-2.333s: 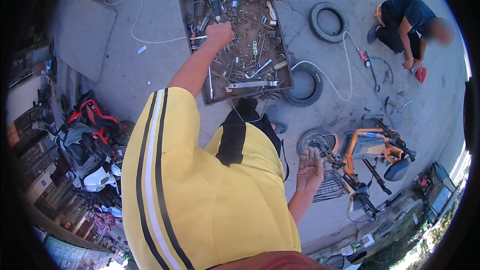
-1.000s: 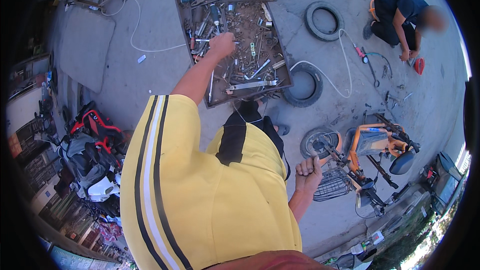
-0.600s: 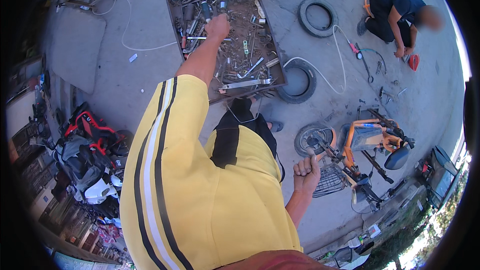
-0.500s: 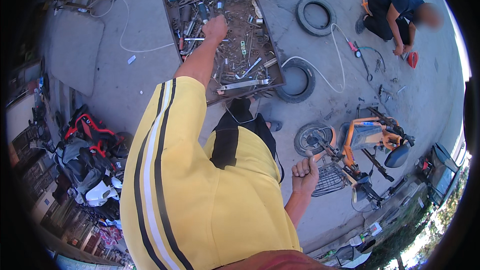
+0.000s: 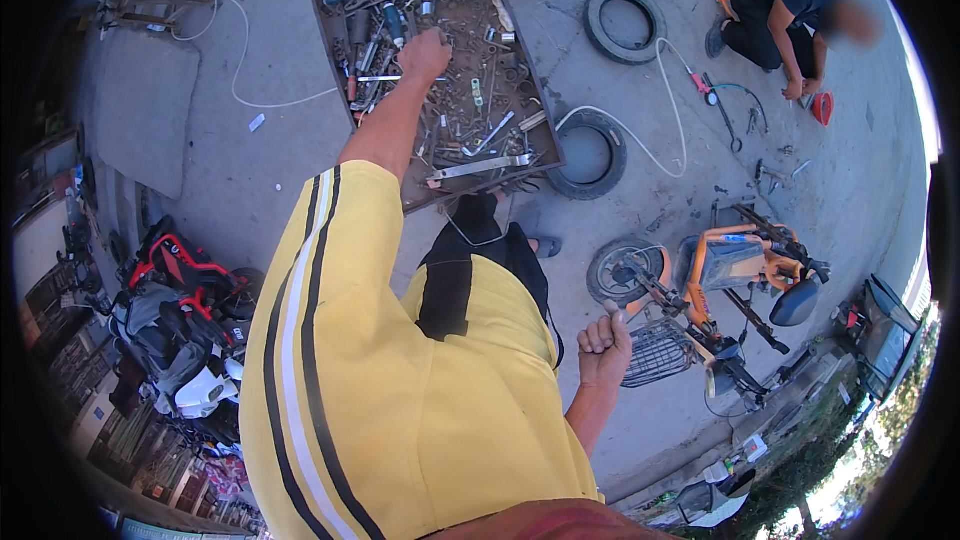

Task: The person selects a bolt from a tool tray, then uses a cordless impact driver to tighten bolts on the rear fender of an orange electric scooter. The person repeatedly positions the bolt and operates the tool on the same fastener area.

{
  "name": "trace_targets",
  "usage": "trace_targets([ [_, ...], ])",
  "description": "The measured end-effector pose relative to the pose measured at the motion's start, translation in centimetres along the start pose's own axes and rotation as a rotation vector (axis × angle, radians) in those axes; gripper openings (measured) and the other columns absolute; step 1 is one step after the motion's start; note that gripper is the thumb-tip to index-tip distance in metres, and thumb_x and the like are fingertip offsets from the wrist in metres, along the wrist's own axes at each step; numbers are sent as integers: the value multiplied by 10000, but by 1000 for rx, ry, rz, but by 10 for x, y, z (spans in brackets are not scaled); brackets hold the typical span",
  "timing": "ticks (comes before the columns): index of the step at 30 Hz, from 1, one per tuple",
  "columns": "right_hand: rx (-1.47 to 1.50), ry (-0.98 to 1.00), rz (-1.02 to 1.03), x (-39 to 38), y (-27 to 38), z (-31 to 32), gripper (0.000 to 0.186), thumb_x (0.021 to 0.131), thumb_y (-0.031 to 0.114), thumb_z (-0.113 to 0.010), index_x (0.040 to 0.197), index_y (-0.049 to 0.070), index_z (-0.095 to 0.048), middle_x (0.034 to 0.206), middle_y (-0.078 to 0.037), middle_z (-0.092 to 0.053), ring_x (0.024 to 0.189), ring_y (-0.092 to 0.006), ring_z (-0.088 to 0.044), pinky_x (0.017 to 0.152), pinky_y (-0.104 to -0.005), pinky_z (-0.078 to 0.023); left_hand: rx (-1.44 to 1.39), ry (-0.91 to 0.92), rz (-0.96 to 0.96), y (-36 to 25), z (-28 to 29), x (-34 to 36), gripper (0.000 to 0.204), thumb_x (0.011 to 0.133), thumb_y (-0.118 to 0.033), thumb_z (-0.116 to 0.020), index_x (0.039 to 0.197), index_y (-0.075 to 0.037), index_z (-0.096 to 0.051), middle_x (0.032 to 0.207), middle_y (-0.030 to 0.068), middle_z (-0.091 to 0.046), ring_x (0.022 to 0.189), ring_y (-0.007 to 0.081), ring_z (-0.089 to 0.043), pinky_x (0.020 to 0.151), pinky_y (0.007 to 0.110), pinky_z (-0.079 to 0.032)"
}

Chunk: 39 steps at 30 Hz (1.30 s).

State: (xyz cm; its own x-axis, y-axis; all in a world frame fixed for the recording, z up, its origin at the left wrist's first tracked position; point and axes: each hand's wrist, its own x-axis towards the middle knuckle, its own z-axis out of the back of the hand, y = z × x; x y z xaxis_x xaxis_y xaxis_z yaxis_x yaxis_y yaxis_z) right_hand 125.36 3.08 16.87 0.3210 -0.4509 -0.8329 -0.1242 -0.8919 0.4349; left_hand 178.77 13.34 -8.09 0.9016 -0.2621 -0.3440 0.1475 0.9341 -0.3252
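Note:
My left hand [image 5: 425, 55] reaches down into a shallow rusty metal tray [image 5: 550, 125] of tools and small parts. Its fingers are curled, and whatever they hold is hidden beneath them. A screwdriver with a dark teal handle [image 5: 393, 25] lies just left of that hand. Below the wrist in the picture are loose bolts, a small wrench [image 5: 490, 135] and a long flat metal bar [image 5: 485, 168]. Out to the right, my right hand [image 5: 604, 350] is closed in a loose fist, thumb up, with nothing visible in it, in front of a black wire basket [image 5: 658, 358].
Two tyres [image 5: 625, 24] lie right of the tray, a pale hose [image 5: 680, 140] running past them. An orange electric scooter [image 5: 715, 265] stands at the right. A person in dark clothes [image 5: 780, 0] crouches beyond. Red and black motorbikes [image 5: 185, 270] stand left.
The view has shifted slightly, so the tray and tyres sit a little higher and further left. My left hand stays over the tray, and the right fist keeps its shape.

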Motion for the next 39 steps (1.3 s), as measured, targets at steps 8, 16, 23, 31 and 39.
trace_targets([
  [8,-6,-5,21,-3,0,4,278,1049,234,-535,1189,3,-599,635,69,-286,514,-52,-284,503,-245,-273,31,73,-62,-1,-20,3,279,809,-227,-649,1059,-116,-705,1096,174,-737,1089,377,-678,902,482,-514],
  [16,65,-79,97,-5,5,19,330,1058,186,-509,1327,-2,-547,649,63,-295,517,-53,-284,508,-241,-280,-841,32,-321,-10,-15,-52,161,845,-119,-744,958,-34,-668,825,22,-668,744,101,-594,681,282,-468],
  [23,-5,-421,739,-45,95,109,450,1060,105,-472,1501,53,-403,663,40,-311,528,-63,-319,493,-245,-300,-1476,379,-319,-123,32,-184,127,919,4,-709,1020,-54,-659,752,-79,-571,603,-11,-429,520,188,-297],
  [31,-55,-943,1497,-264,255,357,94,1056,143,-444,1078,104,-527,628,29,-352,505,-108,-351,456,-281,-287,-1656,738,-465,-225,36,-281,118,964,-26,-662,1076,-10,-630,698,-36,-503,549,49,-379,507,230,-282],
  [39,143,-996,1412,-262,169,366,425,1051,112,-496,1472,96,-442,707,21,-350,557,-97,-324,513,-270,-296,-1745,1247,-203,-250,18,-350,108,885,-147,-537,942,-72,-587,718,14,-450,557,120,-385,513,278,-324],
])
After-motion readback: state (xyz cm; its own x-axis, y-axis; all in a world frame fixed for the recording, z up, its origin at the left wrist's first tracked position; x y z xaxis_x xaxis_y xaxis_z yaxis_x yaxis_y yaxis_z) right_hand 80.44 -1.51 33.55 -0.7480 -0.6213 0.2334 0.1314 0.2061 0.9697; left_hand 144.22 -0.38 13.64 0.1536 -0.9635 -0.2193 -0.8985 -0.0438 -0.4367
